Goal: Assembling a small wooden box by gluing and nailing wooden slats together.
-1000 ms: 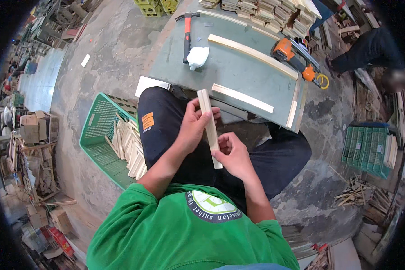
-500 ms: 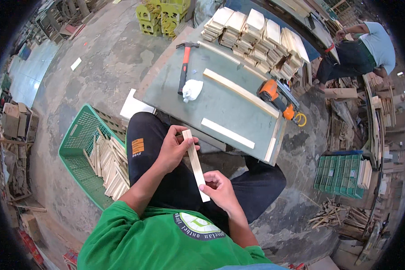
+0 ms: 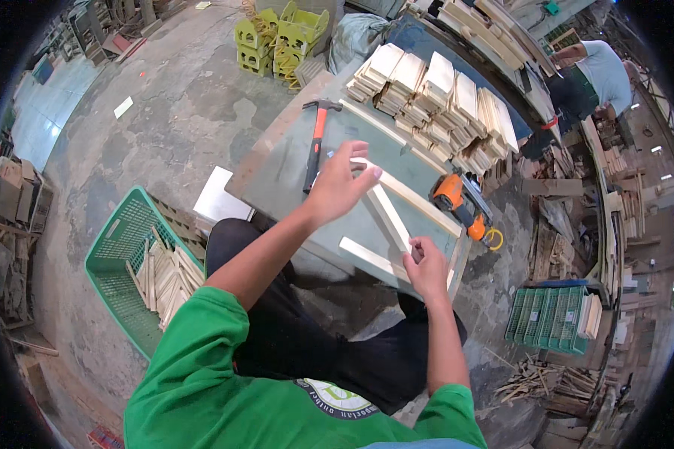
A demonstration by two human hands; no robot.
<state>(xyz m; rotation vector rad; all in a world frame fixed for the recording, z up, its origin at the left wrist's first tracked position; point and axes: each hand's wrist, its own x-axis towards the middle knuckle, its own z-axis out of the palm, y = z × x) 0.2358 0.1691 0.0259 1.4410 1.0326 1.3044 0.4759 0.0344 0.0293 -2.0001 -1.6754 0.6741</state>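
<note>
Both my hands hold one pale wooden strip (image 3: 389,215) over the green-topped worktable (image 3: 277,176). My left hand (image 3: 341,187) is closed on its far end, and my right hand (image 3: 427,271) pinches the near end. Beyond it a longer wooden strip (image 3: 421,202) lies on the tabletop. A shorter strip (image 3: 363,254) rests near the table's front edge, partly covered by my right hand. The hammer (image 3: 317,142), with a red and black handle, lies left of my left hand. An orange nail gun (image 3: 453,196) sits to the right.
Stacked wooden boards (image 3: 434,86) fill the table's far side. A green crate (image 3: 101,251) of wooden strips stands on the floor at my left. Yellow plastic bins (image 3: 296,34) are beyond the table. Another person (image 3: 603,75) is at the far right, above more green crates (image 3: 543,318).
My hands have carried the strip from above my lap forward and right over the table. The left hand and forearm now cover the white bundle beside the hammer.
</note>
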